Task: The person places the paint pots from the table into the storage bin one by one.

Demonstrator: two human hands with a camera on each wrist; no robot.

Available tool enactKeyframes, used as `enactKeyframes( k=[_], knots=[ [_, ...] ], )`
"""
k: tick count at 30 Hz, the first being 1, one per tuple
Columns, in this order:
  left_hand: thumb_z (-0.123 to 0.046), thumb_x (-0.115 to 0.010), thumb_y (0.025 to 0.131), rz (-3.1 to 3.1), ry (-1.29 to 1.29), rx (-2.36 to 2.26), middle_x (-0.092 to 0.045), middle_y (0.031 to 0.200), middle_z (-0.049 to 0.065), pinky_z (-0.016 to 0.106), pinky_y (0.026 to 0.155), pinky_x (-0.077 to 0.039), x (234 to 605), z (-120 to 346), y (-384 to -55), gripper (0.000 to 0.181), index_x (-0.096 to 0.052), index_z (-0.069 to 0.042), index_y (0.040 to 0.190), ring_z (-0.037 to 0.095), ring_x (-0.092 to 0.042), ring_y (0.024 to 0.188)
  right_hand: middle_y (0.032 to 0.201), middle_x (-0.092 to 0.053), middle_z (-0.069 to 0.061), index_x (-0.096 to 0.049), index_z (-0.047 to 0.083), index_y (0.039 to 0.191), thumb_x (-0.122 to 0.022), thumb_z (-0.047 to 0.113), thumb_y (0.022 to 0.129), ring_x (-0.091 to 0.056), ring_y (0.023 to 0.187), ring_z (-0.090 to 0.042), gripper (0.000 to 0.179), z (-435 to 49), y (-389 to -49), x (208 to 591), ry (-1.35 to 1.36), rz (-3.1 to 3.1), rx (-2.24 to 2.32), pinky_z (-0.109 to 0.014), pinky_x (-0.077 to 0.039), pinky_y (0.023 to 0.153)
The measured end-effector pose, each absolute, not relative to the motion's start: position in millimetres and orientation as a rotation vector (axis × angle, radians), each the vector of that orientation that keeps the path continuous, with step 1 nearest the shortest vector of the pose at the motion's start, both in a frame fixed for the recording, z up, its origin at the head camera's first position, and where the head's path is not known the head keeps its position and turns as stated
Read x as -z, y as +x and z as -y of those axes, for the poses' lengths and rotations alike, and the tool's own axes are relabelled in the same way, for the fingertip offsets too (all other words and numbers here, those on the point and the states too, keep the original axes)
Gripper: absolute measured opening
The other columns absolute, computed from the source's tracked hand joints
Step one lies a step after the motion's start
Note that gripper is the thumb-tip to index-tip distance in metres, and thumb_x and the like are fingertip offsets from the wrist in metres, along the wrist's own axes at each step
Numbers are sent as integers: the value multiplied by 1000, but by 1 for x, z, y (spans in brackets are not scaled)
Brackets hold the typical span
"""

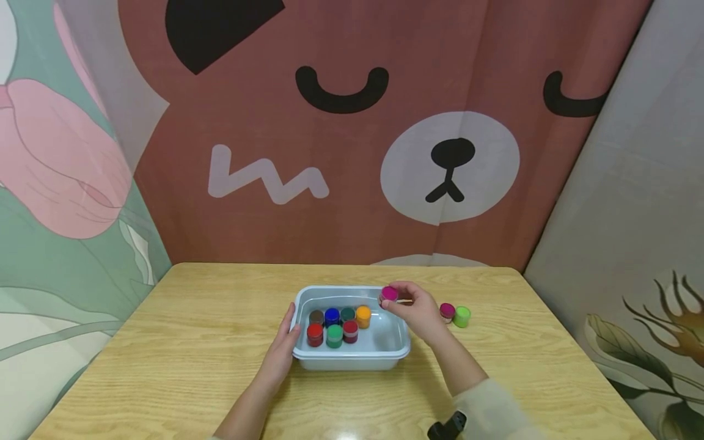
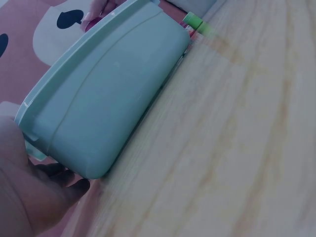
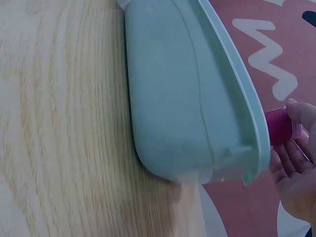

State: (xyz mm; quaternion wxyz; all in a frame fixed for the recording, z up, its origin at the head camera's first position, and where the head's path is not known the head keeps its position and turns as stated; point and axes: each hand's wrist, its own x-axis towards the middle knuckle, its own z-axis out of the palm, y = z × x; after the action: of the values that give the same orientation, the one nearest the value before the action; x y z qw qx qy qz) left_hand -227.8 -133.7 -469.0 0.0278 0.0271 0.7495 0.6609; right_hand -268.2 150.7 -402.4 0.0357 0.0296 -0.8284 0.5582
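Note:
A light blue plastic tub (image 1: 352,364) stands on the table with several small paint pots in it, among them a red pot (image 1: 315,335), a blue pot (image 1: 332,317) and an orange pot (image 1: 363,316). My left hand (image 1: 283,348) holds the tub's left end, thumb at the rim and fingers against the outer wall. Between thumb and fingers, my right hand (image 1: 414,308) pinches a magenta paint pot (image 1: 389,294) over the tub's back right corner. In the right wrist view, that magenta pot (image 3: 279,126) shows just past the rim.
To the right of the tub, a second magenta pot (image 1: 447,313) and a light green pot (image 1: 462,316) stand side by side on the wooden table (image 1: 181,354). A printed curtain (image 1: 352,232) hangs behind the table. A black device (image 1: 447,426) sits by the right sleeve.

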Motion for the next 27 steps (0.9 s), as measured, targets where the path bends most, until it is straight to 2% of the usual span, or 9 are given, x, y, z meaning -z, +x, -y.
enactKeyframes(
  k=[7, 16, 27],
  knots=[
    [-31, -33, 107, -2314, 78, -2028, -4, 166, 12, 67, 118, -1, 467, 134, -228, 59, -9, -19, 159, 41, 1, 152, 111, -67, -12, -64, 6, 121, -78, 17, 84, -64, 100, -25, 42, -135, -269, 407, 135, 2585, -1683, -34, -59, 86],
    [-31, -34, 106, -2348, 71, -2012, -6, 166, 12, 67, 118, -2, 468, 133, -228, 59, -10, -19, 159, 41, -1, 152, 114, -69, -10, -63, 5, 127, -77, 15, 84, -65, 99, -21, 47, -122, -271, 412, 198, 2631, -1669, -34, -59, 85],
    [-29, -33, 107, -2348, 72, -2009, -5, 166, 13, 67, 118, -2, 469, 133, -229, 58, -9, -20, 159, 42, 0, 152, 104, -70, -6, -68, 5, 117, -79, 15, 82, -64, 97, -19, 38, -115, -273, 413, 241, 2783, -1491, -35, -58, 83]
  ],
)
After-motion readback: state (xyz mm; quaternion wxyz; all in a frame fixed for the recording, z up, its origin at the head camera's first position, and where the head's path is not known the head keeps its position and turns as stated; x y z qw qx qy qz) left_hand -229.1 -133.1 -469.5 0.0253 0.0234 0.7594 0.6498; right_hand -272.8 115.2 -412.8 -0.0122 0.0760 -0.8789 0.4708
